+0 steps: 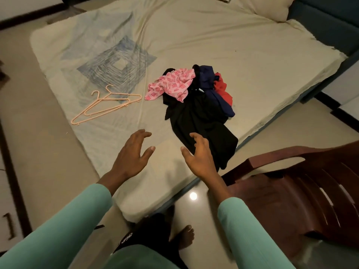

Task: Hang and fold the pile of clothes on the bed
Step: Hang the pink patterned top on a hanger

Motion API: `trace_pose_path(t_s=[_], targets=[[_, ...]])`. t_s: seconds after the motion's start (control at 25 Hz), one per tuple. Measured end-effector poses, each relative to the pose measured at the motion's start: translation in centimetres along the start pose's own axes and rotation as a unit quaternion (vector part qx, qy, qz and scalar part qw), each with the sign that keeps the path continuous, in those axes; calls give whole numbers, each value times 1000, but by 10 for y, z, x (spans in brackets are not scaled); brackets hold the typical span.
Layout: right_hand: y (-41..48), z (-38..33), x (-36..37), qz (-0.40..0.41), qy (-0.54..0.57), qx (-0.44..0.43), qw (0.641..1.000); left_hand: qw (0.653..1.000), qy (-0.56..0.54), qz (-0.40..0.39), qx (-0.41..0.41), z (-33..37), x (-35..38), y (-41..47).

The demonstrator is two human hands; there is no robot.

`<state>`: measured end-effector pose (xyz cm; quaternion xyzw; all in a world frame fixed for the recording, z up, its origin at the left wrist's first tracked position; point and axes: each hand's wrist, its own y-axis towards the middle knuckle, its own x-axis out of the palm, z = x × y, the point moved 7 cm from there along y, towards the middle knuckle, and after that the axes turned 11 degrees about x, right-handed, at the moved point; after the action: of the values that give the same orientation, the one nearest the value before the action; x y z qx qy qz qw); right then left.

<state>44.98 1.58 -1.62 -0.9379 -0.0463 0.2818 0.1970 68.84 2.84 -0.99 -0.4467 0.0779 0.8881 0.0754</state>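
A pile of clothes lies on the bed (242, 45): a black garment (200, 121) spread toward me, a pink patterned piece (172, 84) on its far left, a navy piece (209, 80) and a red piece (223, 90) on the right. Two peach plastic hangers (104, 103) lie on the sheet to the left of the pile. My left hand (132, 154) hovers over the bare sheet with fingers spread, holding nothing. My right hand (200, 154) hovers over the near edge of the black garment, fingers relaxed and empty.
A dark brown plastic chair (303, 191) stands at my right, close to the bed corner. A pillow (268, 8) lies at the far end. Glossy tiled floor (204, 216) and my bare foot (186, 237) are below; a cabinet edge (11, 171) runs along the left.
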Motion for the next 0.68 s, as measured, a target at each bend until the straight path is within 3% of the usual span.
trace_pose_path(t_s=[0.16,0.36,0.48,0.68], targets=[[78,3,-5,-36,-24,21,999,999,-27,8,-37,-31,31,65],[206,-13,-5,-50,-153,-4,987,996,-38,15,-82,-100,83,173],[306,-25,27,-85,-246,-43,965,994,2,21,-105,-158,126,243],[468,-55,89,-60,-351,-148,923,987,111,-10,-117,-255,199,315]])
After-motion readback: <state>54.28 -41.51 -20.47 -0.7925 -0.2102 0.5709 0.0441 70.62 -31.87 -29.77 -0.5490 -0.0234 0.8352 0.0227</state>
